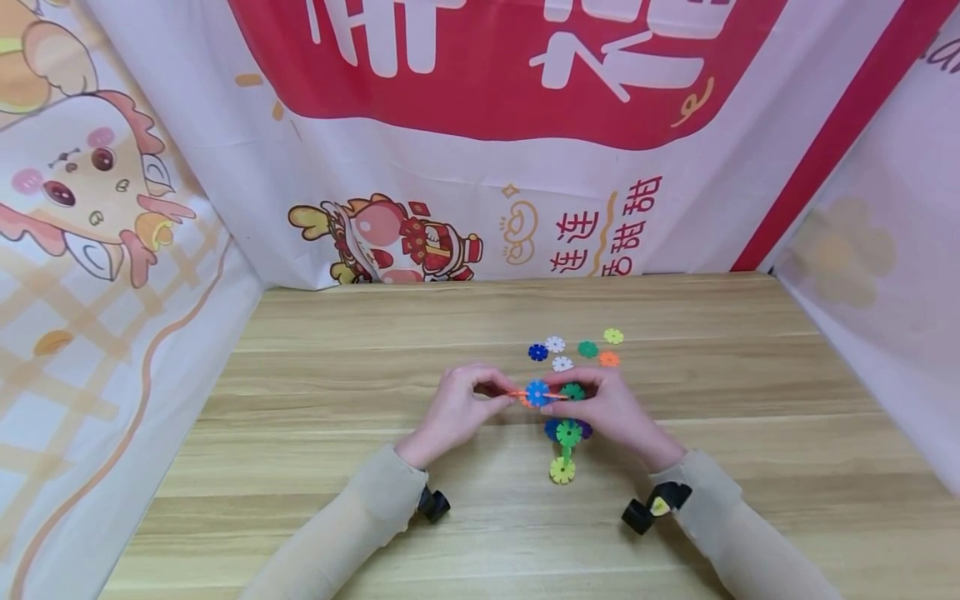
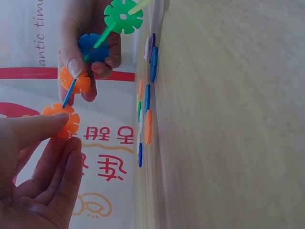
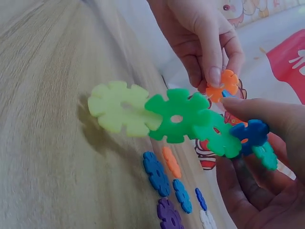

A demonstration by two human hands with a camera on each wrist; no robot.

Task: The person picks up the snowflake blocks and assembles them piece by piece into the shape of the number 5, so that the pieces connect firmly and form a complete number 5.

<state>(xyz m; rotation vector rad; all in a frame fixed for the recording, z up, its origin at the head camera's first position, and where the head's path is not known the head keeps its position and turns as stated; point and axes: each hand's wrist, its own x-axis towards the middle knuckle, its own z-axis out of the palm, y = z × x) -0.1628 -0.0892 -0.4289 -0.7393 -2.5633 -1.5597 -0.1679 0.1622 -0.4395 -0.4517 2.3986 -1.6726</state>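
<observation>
Between finger and thumb, my left hand (image 1: pixel 461 410) pinches an orange notched plastic disc (image 2: pixel 72 125). A blue disc (image 1: pixel 537 393), edge-on in the left wrist view, links it to a second orange disc (image 2: pixel 83 84). My right hand (image 1: pixel 611 410) grips that end of a chain of slotted discs, its thumb over the second orange one. The chain runs towards the body through a dark blue disc (image 3: pixel 257 130) and green discs (image 3: pixel 167 136) to a pale yellow disc (image 3: pixel 112 107) at its end. The right fingers hide part of the joints.
Loose discs lie on the wooden table (image 1: pixel 300 467) beyond the hands: dark blue (image 1: pixel 537 352), white (image 1: pixel 555 343), green (image 1: pixel 588 349), yellow (image 1: pixel 613 336) and orange (image 1: pixel 609 359). A purple disc (image 3: pixel 167 215) lies beneath the chain. Printed cloth (image 1: pixel 480 167) hangs around the table.
</observation>
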